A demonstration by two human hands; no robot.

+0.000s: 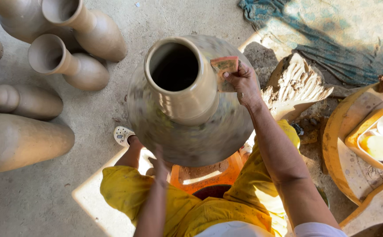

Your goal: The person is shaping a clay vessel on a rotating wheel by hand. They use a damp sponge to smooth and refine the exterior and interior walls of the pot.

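The tall clay vase (187, 105) stands upright, mouth up; right hand (243, 83) presses a sponge (224, 66) against it, left hand (160, 164) blurred.

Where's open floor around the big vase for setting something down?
Bare concrete floor lies between the big vase and the finished vases at left, and lower left too. Crowded on the right: clay lump, round board, blue cloth.

My one camera sits on my head, looking steeply down and close over the tall clay vase (187, 101) at frame centre, my knees below.
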